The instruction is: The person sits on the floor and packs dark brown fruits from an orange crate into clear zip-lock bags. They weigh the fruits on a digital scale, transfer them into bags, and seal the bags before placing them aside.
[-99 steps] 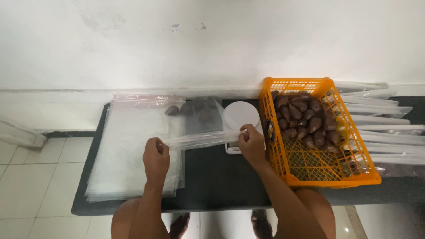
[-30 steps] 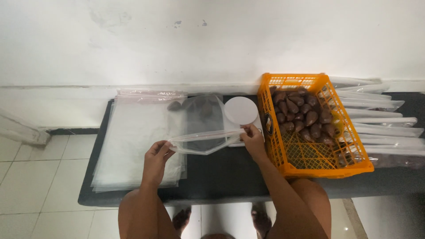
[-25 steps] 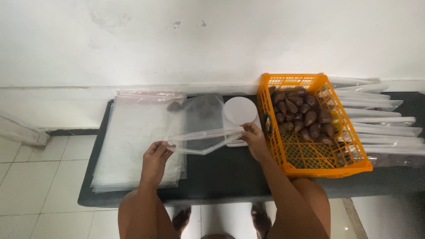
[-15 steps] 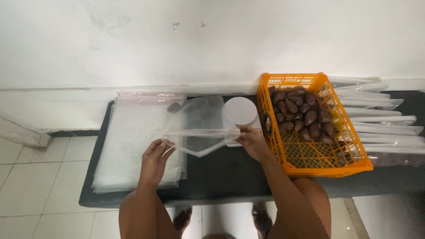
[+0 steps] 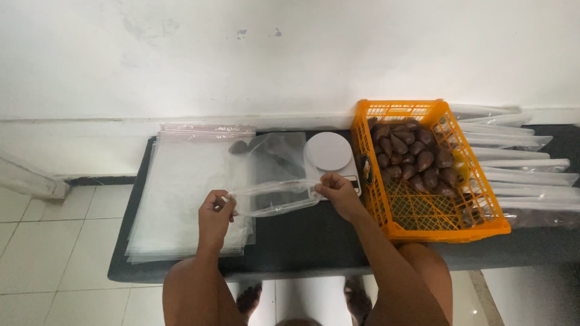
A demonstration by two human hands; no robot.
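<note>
I hold a clear plastic bag (image 5: pixel 275 172) by its mouth over a black table (image 5: pixel 302 235). My left hand (image 5: pixel 216 208) pinches the left end of the mouth, and my right hand (image 5: pixel 335 192) pinches the right end. The mouth is pulled open between them, and the rest of the bag lies away from me toward the wall. Right of my right hand stands an orange crate (image 5: pixel 423 211) with several brown oval fruits (image 5: pixel 411 157) heaped in its far half.
A stack of flat clear bags (image 5: pixel 181 193) covers the table's left part. A small white scale with a round plate (image 5: pixel 329 151) sits behind my right hand. Long clear bags (image 5: pixel 519 169) lie piled right of the crate. A white wall is beyond.
The bag's mouth has spread from a flat strip into an open loop. My hands have come slightly toward me.
</note>
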